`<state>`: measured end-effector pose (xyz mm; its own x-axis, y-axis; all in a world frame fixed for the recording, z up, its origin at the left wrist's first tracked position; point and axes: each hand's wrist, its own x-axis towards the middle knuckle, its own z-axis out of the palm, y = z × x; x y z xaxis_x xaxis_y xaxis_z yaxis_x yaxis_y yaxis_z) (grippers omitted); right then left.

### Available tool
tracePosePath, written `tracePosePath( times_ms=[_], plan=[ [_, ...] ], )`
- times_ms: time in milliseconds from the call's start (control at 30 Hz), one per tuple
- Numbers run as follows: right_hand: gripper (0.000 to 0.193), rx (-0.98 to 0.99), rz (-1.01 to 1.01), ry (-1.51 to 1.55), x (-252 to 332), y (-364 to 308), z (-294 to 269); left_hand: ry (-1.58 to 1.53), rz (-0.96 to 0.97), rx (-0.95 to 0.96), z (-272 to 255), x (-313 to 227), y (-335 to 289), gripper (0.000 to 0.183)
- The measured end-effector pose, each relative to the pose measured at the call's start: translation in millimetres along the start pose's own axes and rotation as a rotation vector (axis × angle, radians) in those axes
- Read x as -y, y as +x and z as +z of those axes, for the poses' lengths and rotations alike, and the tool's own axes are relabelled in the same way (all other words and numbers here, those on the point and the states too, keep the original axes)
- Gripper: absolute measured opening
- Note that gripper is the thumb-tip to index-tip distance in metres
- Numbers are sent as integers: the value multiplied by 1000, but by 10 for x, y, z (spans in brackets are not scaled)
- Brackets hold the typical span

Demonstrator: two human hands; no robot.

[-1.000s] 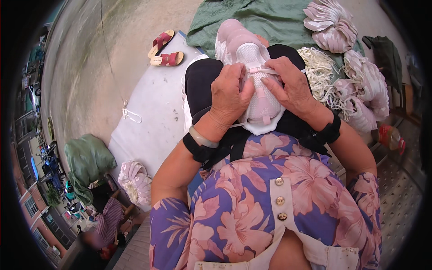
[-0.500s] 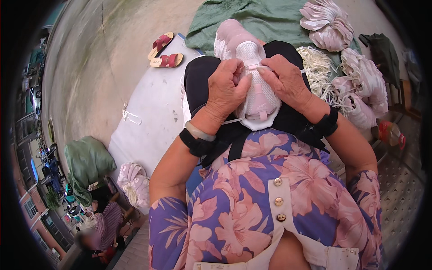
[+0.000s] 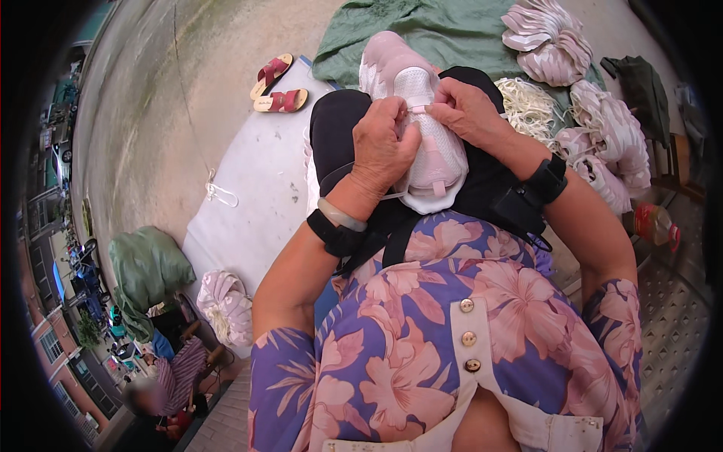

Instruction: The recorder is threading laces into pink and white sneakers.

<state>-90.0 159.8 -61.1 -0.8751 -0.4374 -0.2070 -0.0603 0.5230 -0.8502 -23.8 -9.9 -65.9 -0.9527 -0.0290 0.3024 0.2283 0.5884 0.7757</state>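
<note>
A pink and white sneaker upper point(image 3: 433, 169) lies across my lap, its toe end away from me and its heel end close to my body. Over its middle, a white shoelace point(image 3: 416, 110) runs crosswise near a small pink loop on the tongue. My left hand point(image 3: 384, 143) is closed at the left edge of the upper, thumb and fingers pinching the lace. On the other side my right hand point(image 3: 471, 113) pinches the lace between thumb and forefinger. The fingertips partly hide the lace. A loose stretch of lace trails below my left hand.
A heap of cream laces point(image 3: 527, 105) lies beyond my right knee, near bundles of pink-white uppers point(image 3: 614, 135). Another bundle point(image 3: 226, 305) sits at left on a white sheet point(image 3: 245, 200). Red sandals point(image 3: 282, 100) stand at its far edge. A seated person point(image 3: 177, 369) is at lower left.
My right hand has shifted slightly up and left, its thumb and forefinger now further apart along the lace. The left hand stays at nearly the same place.
</note>
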Motion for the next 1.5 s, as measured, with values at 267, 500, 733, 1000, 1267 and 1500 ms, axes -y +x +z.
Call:
tracePosePath(
  times_ms=[267,500,733,1000,1267,1500],
  plan=[
    [32,13,-9,-195,20,5,7,11,89,-45,34,-12,-31,19],
    [35,47,-78,-211,-7,46,-5,61,117,-77,41,-33,-35,15],
    [35,67,-63,-191,-22,65,-19,98,116,-5,60,18,70,8],
    [13,233,-23,422,51,-36,-211,4,-39,5,-241,106,-18,12],
    [37,-131,-401,-251,-169,-396,-355,-46,-634,-466,-2024,949,-559,14],
    [22,-269,-549,-282,-311,-369,-318,479,-215,-62,-1381,519,-349,20]
  ],
)
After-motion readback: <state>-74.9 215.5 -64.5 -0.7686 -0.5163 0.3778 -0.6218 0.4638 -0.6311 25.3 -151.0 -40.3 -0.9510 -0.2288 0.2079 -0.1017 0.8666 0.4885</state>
